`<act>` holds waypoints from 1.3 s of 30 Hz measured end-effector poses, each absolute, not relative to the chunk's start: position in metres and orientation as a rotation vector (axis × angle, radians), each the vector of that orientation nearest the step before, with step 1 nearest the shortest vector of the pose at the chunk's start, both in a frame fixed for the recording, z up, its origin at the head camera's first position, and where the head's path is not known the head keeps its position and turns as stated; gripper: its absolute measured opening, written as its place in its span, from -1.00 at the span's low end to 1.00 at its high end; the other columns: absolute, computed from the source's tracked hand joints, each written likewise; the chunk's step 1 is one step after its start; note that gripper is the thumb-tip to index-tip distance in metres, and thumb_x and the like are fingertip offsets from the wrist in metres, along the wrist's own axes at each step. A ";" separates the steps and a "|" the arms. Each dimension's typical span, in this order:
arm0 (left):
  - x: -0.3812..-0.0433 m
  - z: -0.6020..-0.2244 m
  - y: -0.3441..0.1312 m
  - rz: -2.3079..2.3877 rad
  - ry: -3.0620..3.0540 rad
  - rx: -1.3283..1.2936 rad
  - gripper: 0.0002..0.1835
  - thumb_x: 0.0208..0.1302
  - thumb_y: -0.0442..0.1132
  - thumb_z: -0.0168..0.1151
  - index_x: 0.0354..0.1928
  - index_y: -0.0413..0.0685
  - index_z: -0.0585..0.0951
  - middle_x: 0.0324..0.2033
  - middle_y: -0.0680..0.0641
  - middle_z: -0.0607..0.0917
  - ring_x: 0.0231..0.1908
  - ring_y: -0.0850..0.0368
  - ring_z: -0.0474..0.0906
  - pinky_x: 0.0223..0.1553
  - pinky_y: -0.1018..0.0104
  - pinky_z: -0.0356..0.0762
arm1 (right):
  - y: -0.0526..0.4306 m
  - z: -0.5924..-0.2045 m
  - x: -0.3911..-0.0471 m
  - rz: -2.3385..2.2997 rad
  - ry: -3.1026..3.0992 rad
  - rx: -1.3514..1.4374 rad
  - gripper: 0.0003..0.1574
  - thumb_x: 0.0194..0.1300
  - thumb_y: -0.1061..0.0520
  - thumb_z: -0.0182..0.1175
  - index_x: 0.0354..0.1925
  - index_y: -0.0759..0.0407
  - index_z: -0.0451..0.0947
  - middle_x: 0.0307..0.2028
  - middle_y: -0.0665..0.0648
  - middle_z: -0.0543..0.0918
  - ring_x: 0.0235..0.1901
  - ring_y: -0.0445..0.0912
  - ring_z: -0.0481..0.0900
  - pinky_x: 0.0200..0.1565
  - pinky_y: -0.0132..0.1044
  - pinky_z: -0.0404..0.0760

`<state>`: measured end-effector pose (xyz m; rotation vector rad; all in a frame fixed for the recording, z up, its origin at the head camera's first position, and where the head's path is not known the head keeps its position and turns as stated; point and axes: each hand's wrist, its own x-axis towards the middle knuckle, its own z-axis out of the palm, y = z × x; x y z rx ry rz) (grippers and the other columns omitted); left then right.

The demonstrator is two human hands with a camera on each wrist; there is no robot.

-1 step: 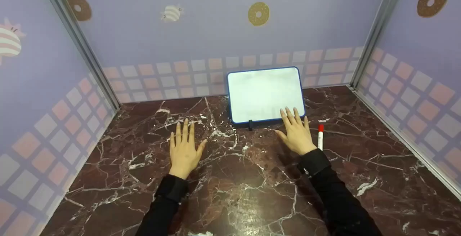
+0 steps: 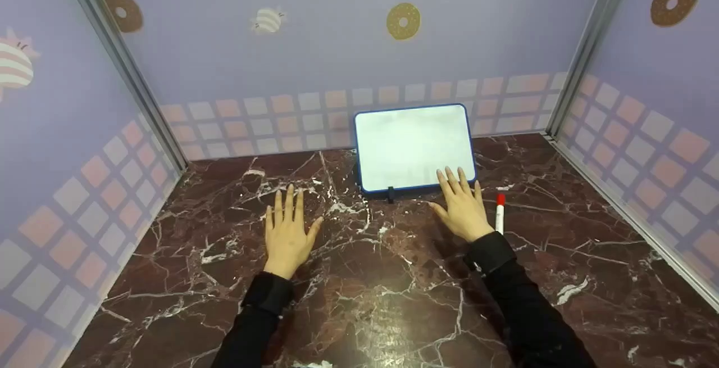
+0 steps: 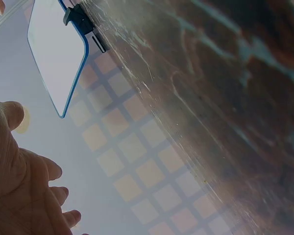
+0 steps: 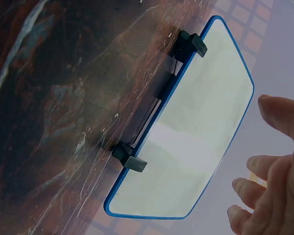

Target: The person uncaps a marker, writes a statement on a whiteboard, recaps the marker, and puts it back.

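Both our left hand and right hand, fingers outstretched, hold nothing, and we judge the whiteboard, standing near the back wall, light, stiff and slick, best gripped by its blue side edges.

Premises: a small partitioned booth, fitted out like a workstation. A lilac back panel, left panel and right panel enclose a dark red-brown, marble-patterned surface on three sides. Grey metal posts join the panels at both rear corners; a pale metal strip runs along the foot of the right panel. Printed doughnuts, striped sweets and a band of pink and pale squares decorate the walls. The type of building around the booth cannot be determined.
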<state>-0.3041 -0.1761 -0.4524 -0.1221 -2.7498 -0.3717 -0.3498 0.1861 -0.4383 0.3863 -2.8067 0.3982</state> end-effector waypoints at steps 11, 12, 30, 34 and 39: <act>-0.301 -0.448 -0.176 -0.387 -2.774 -0.111 -0.17 0.49 0.22 -0.12 0.57 -0.09 -0.05 0.58 -0.16 -0.10 0.56 -0.19 -0.26 0.57 -0.14 -0.34 | 0.184 -0.439 -0.348 0.407 -2.809 0.386 -0.04 0.42 -0.14 0.12 0.56 0.16 -0.04 0.55 0.26 0.03 0.55 0.23 -0.17 0.45 0.43 -0.17; -0.301 -0.447 -0.176 -0.387 -2.773 -0.112 -0.17 0.49 0.22 -0.12 0.57 -0.09 -0.05 0.58 -0.16 -0.10 0.56 -0.20 -0.26 0.57 -0.15 -0.32 | 0.184 -0.439 -0.348 0.411 -2.808 0.385 -0.04 0.42 -0.14 0.12 0.56 0.16 -0.04 0.55 0.26 0.03 0.55 0.23 -0.17 0.45 0.43 -0.17; -0.300 -0.447 -0.177 -0.395 -2.739 -0.127 -0.18 0.48 0.17 -0.05 0.56 -0.15 0.01 0.57 -0.20 -0.03 0.55 -0.24 -0.19 0.56 -0.18 -0.27 | 0.190 -0.439 -0.347 0.424 -2.819 0.373 -0.06 0.44 -0.12 0.11 0.55 0.20 -0.04 0.54 0.30 0.04 0.54 0.27 -0.16 0.44 0.44 -0.15; -0.301 -0.446 -0.176 -0.414 -2.727 -0.138 -0.19 0.48 0.15 -0.03 0.55 -0.16 0.04 0.56 -0.22 0.00 0.55 -0.26 -0.17 0.55 -0.19 -0.25 | 0.195 -0.436 -0.348 0.449 -2.816 0.359 -0.06 0.45 -0.11 0.10 0.55 0.22 -0.04 0.54 0.31 0.03 0.54 0.27 -0.16 0.45 0.44 -0.17; -0.303 -0.443 -0.171 -0.426 -2.754 -0.132 -0.20 0.48 0.16 -0.05 0.55 -0.16 0.04 0.56 -0.21 -0.02 0.55 -0.24 -0.20 0.56 -0.18 -0.26 | 0.204 -0.434 -0.354 0.436 -2.835 0.351 -0.06 0.46 -0.11 0.07 0.55 0.24 -0.07 0.54 0.33 0.01 0.54 0.30 -0.17 0.44 0.45 -0.17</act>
